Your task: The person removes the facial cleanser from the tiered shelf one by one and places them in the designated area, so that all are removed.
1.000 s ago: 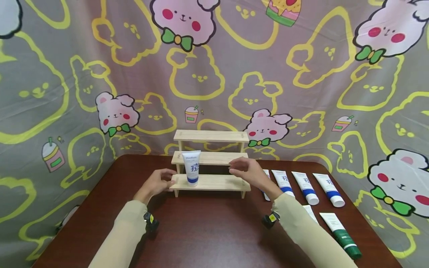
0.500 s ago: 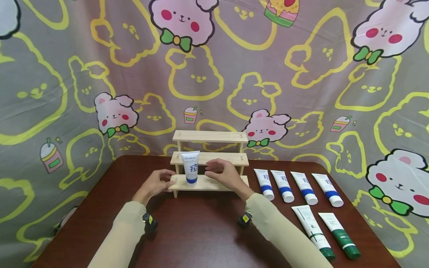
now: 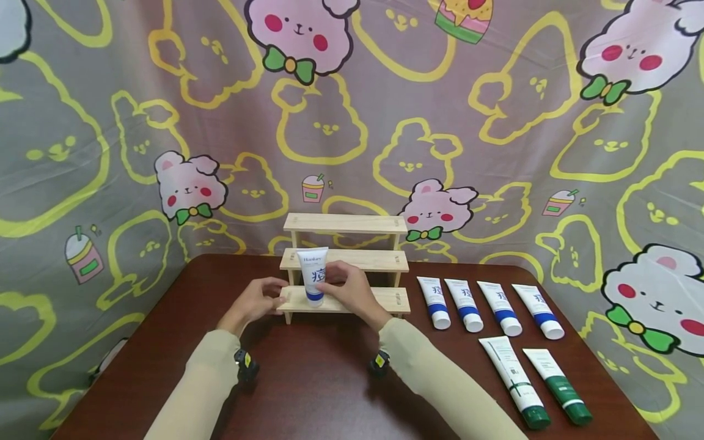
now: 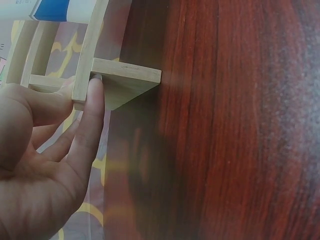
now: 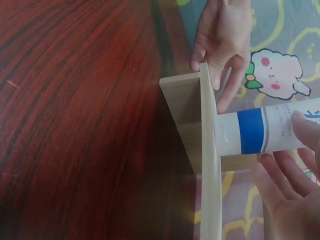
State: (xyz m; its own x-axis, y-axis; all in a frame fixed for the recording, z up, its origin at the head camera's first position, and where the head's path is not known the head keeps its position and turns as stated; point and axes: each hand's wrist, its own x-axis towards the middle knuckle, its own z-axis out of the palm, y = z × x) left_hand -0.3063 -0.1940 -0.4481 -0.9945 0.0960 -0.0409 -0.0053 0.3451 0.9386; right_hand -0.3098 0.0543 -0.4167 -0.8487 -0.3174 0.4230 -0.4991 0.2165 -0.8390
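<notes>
A white squeeze tube [image 3: 313, 272] with a blue band stands cap-down near the left end of the lowest step of a small wooden tiered rack [image 3: 363, 300]. My right hand [image 3: 352, 290] is around the tube, thumb on its front and fingers behind it. In the right wrist view the tube's cap [image 5: 227, 134] meets the step's surface. My left hand [image 3: 254, 304] pinches the left end of that same step. The left wrist view has the thumb above the board [image 4: 89, 55] and a finger [image 4: 90, 115] under it.
On the right of the dark red table [image 3: 308, 391] lie several more blue-banded tubes [image 3: 433, 300] in a row. Nearer are a white tube with a green cap [image 3: 514, 382] and a green-and-white tube [image 3: 558, 386]. A patterned curtain [image 3: 352, 140] hangs behind the rack.
My right hand has moved left along the lowest step, from its right end to the standing tube, and now holds it. The left hand stays at the step's left end.
</notes>
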